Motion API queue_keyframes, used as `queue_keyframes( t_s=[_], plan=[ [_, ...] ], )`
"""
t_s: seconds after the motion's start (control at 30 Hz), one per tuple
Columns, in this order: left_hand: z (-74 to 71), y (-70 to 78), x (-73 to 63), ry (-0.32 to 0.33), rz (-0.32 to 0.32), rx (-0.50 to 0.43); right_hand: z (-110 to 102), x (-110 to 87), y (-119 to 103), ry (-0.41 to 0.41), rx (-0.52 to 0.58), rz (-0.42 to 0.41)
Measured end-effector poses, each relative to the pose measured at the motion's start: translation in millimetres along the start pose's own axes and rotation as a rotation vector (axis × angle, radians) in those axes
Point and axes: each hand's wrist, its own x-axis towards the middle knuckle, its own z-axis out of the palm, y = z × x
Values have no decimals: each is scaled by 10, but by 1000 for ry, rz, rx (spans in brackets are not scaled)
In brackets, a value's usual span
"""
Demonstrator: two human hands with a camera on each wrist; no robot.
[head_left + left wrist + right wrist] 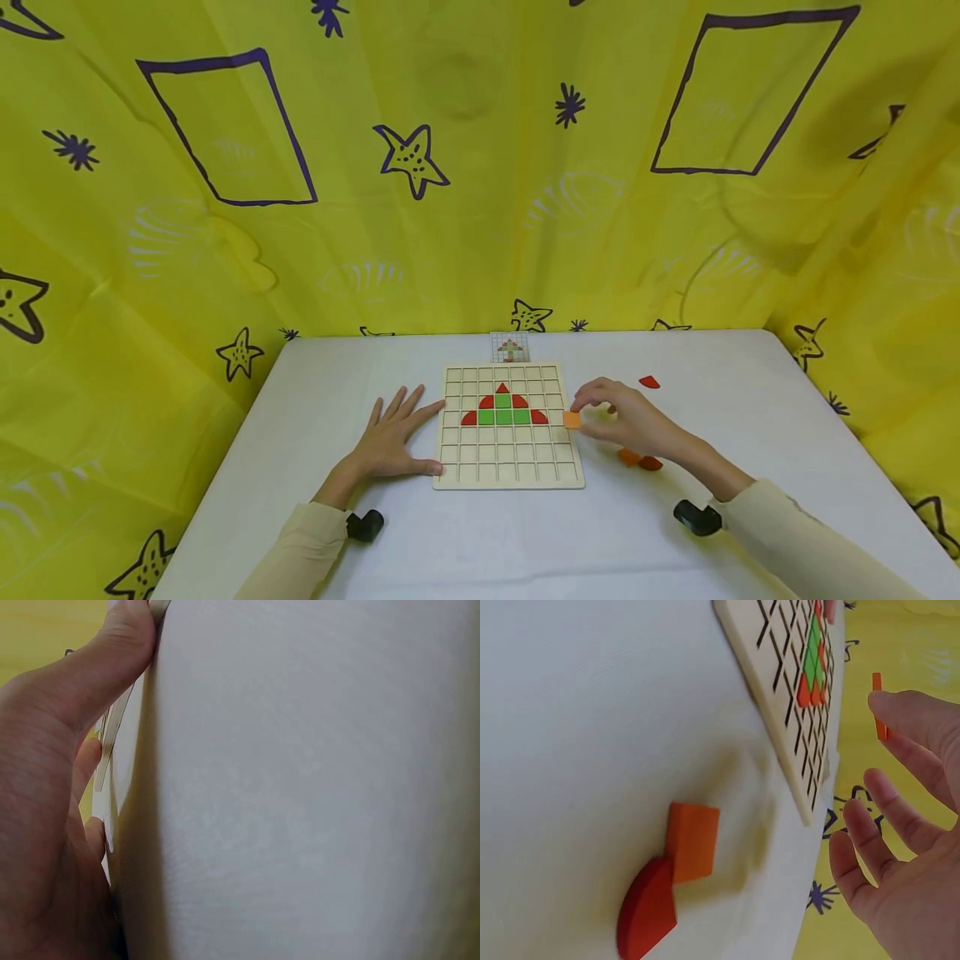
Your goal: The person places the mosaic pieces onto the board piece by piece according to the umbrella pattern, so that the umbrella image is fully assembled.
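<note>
Right hand, lower right, pinching orange square tile, left hand, lower left, spread wide, thumb and perhaps index finger touching pale wooden grid board

The right hand pinches an orange tile, seen edge-on, between thumb and finger. A gridded board carries green pieces and red pieces in its cells. On the white table, near the board, an orange block touches a red curved-edge piece. A yellow patterned curtain forms the background.
</note>
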Motion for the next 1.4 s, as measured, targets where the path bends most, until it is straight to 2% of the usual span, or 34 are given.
queue_keyframes(
  t_s=[0.5,0.73,0.93,1.4],
  plan=[
    [-1,-2,-15,21,21,-2,212,303,-191,-12,65,-41],
    [0,0,-6,13,19,-8,404,443,-249,-45,110,-35],
    [-20,26,-20,17,22,-18,580,543,-239,-60,99,-48],
    [0,-9,-5,15,25,-14,766,592,-219,-67,65,-64]
  ],
)
